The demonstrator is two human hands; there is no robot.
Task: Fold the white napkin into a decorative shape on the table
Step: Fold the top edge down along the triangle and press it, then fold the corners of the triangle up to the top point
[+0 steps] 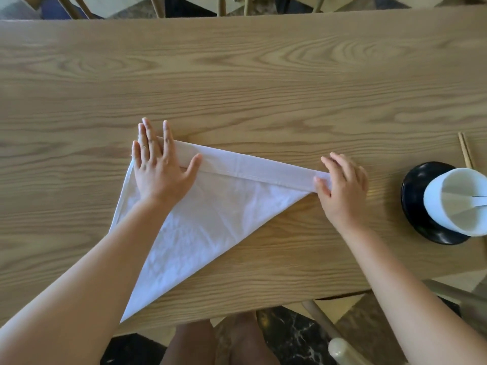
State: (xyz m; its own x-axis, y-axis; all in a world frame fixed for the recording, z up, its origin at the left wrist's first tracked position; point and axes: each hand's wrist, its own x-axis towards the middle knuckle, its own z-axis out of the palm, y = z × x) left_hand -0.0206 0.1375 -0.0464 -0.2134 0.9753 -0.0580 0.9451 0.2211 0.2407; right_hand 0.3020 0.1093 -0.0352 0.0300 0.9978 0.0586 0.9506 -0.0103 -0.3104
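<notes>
The white napkin (pixel 210 214) lies on the wooden table (pixel 237 88) as a triangle, its point near the table's front edge. Its long far edge is folded over into a narrow band (pixel 250 167). My left hand (pixel 160 164) lies flat with spread fingers on the band's left end. The right end of the band is pinched between the fingers and thumb of my right hand (pixel 342 185).
At the right stand a black saucer (pixel 413 185) with a white cup (pixel 456 201) holding a white spoon, and behind them wooden chopsticks (pixel 465 151). Chair legs show beyond the far edge. A chair (pixel 342 346) and my knees are below the near edge.
</notes>
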